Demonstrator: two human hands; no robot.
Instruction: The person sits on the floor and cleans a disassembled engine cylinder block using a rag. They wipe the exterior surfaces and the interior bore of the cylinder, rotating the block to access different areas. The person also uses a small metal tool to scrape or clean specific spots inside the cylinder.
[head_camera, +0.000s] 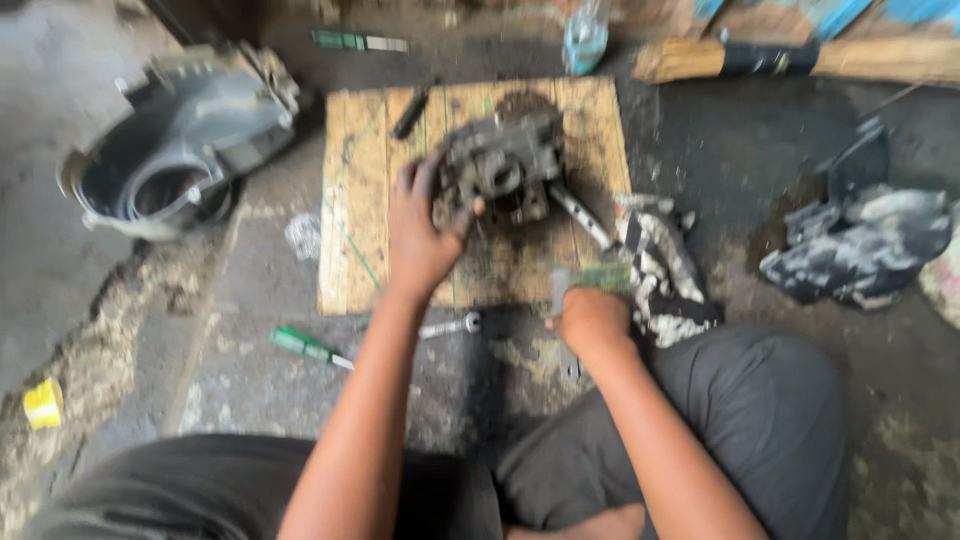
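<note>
A greasy grey metal engine part (510, 165) sits on a worn wooden board (360, 230) on the ground. My left hand (425, 230) grips the part's left side, thumb hooked over its edge. My right hand (592, 318) is closed at the board's near right corner, around something green that the blur hides; a metal rod (580, 215) runs from the part toward it. The whole frame is motion-blurred.
A grey plastic housing (180, 140) lies at the far left. A green-handled screwdriver (310, 347) and a small wrench (450, 325) lie in front of the board. Dirty rags (665, 265) sit right of it, dark crumpled cloth (860, 240) farther right, a wooden beam (800, 60) behind.
</note>
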